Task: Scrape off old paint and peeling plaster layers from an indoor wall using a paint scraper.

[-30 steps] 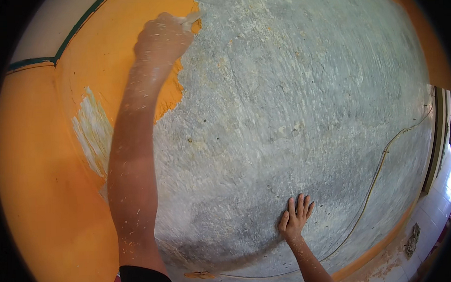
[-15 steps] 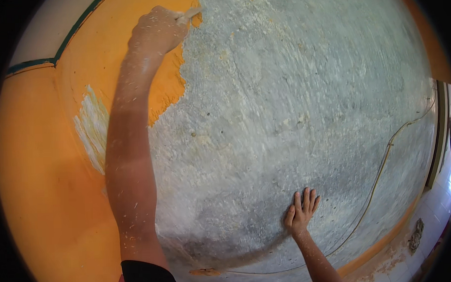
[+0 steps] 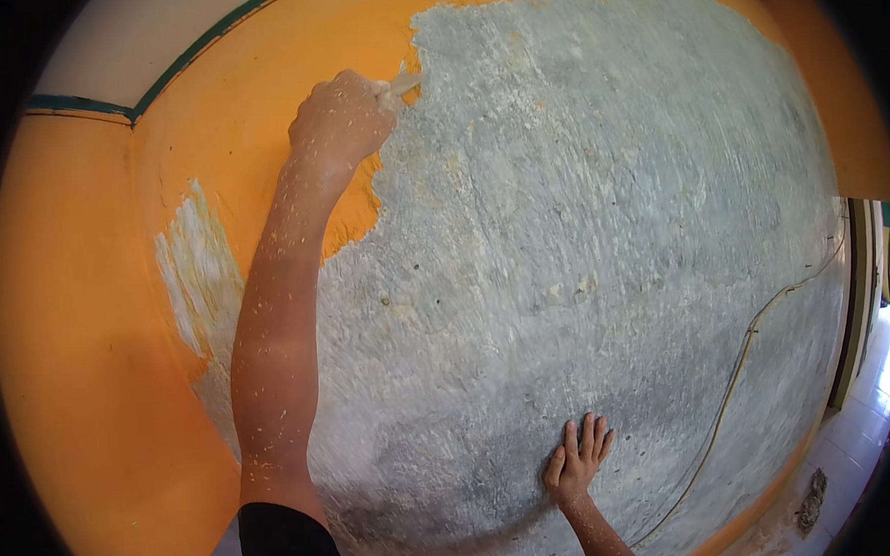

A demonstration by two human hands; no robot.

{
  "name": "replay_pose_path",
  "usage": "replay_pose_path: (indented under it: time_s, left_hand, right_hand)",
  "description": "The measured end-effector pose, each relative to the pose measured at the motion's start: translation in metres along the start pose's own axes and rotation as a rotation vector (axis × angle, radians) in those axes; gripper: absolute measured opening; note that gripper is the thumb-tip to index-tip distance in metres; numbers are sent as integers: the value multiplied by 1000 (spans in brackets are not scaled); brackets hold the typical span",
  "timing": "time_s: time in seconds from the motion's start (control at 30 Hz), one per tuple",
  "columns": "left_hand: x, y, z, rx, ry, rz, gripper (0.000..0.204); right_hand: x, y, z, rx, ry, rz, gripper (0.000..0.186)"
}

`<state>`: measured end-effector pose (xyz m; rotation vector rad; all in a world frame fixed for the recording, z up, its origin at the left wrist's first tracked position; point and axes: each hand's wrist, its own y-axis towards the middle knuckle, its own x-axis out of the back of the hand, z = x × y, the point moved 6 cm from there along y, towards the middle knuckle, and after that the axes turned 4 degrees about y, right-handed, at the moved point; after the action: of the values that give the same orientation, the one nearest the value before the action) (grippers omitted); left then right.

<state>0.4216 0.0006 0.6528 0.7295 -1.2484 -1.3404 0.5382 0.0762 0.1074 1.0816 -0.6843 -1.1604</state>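
Observation:
My left hand (image 3: pixel 344 122) is closed around a scraper (image 3: pixel 406 83), its pale blade pointing right. The blade meets the wall at the ragged edge between orange paint (image 3: pixel 252 98) and bare grey plaster (image 3: pixel 561 225). Most of the scraper is hidden inside the fist. Lower down, my right hand (image 3: pixel 576 462) rests flat against the grey plaster with its fingers spread, holding nothing. Pale flecks dot my left forearm.
A thin cable (image 3: pixel 733 376) runs along the wall's lower right. White and yellowish scraped paint (image 3: pixel 198 267) shows left of my forearm. At the right are a door frame (image 3: pixel 855 303) and tiled floor (image 3: pixel 857 435) with a crumpled grey thing (image 3: pixel 813 500).
The view has tilted upward, so more of the wall's top shows. My left hand still grips the scraper near the paint edge; my right hand stays flat on the plaster.

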Motion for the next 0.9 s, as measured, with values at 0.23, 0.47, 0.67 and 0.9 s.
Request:
replay_pose_path:
  time_s: [0.23,0.47,0.67,0.9]
  left_hand:
    - [18,14,-3,-32,54,-39,30]
    - [16,22,-14,-150,41,18,36]
    - [-5,35,-13,-137,114,-87,37]
    - [-1,67,2,-174,103,24,36]
  right_hand:
    - [-2,-2,1,-15,1,35,44]
    - [-1,1,-2,14,-14,3,45]
    - [-7,-1,-6,-13,-21,-1,46]
    - [-2,-1,-2,-15,8,-3,46]
